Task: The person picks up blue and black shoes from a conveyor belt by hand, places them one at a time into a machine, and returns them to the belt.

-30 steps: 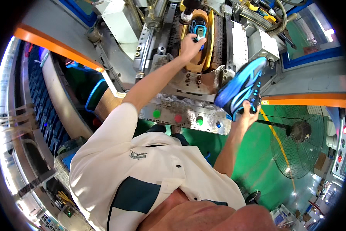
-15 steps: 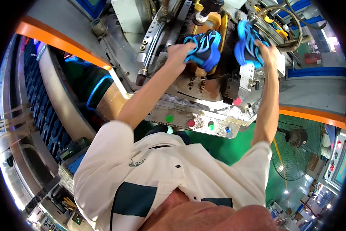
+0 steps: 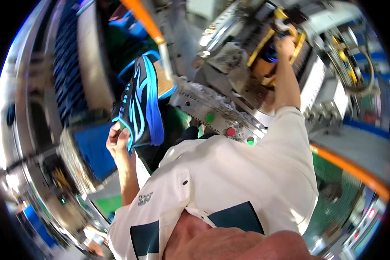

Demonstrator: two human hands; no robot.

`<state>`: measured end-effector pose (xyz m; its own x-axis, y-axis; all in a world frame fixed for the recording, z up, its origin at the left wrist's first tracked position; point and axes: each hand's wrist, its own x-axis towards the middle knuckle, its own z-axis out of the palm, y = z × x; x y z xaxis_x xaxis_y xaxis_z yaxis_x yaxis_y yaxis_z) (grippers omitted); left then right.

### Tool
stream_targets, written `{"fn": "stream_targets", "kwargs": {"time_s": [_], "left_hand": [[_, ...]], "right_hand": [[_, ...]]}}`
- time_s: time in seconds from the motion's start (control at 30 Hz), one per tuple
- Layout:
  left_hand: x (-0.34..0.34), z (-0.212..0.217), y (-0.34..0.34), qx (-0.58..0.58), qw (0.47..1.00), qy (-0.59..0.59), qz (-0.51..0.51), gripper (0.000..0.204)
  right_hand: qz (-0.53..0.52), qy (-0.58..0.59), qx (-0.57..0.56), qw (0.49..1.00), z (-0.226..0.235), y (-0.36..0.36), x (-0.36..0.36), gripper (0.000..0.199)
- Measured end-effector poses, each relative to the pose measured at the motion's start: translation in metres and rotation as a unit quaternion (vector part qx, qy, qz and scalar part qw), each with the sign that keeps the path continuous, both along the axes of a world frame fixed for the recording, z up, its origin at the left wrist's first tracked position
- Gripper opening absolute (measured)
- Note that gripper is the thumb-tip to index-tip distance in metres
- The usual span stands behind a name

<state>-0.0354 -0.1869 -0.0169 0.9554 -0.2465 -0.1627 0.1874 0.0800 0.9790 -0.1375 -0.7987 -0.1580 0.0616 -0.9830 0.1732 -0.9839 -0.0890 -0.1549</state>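
Note:
My left hand (image 3: 120, 141) is closed on the heel end of a black shoe upper (image 3: 138, 104) with light-blue wavy stripes and a blue-violet lower side. It is held out to the left, toe pointing away, beside the machine's frame. Far off at the upper right, my right hand (image 3: 285, 45) reaches into the machine between yellow-edged side pieces (image 3: 261, 47). Blur hides its fingers, and whether they grip anything does not show. A dark-blue patch (image 3: 270, 55) lies just beside that hand; its kind is unclear.
Along the machine's front runs a metal panel with green (image 3: 209, 117) and red (image 3: 231, 131) buttons. Orange frame edges (image 3: 353, 167) flank the opening. To the left stand a blue-topped box (image 3: 95, 147) and a belt with dark ridged material (image 3: 67, 65). A fan (image 3: 331, 190) is at lower right.
My left hand has swung out of the machine to the left with a shoe upper. My right hand is deeper in the machine; the upper it held is no longer plainly visible. The view has turned.

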Motion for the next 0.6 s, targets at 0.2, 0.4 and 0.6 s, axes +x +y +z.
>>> {"fn": "stream_targets", "kwargs": {"time_s": [0.2, 0.4, 0.6], "left_hand": [[-0.087, -0.056, 0.082, -0.002, 0.96, 0.141, 0.24, 0.028], [-0.157, -0.114, 0.147, 0.023, 0.895, 0.242, 0.374, 0.013], [-0.214, -0.181, 0.25, -0.005, 0.755, 0.284, 0.591, 0.012]], "right_hand": [[0.43, -0.265, -0.266, 0.821, 0.028, 0.173, -0.018, 0.038], [0.641, -0.297, 0.009, 0.708, -0.047, 0.385, -0.015, 0.011], [0.634, -0.163, 0.08, 0.751, -0.111, 0.394, -0.008, 0.023]]}}
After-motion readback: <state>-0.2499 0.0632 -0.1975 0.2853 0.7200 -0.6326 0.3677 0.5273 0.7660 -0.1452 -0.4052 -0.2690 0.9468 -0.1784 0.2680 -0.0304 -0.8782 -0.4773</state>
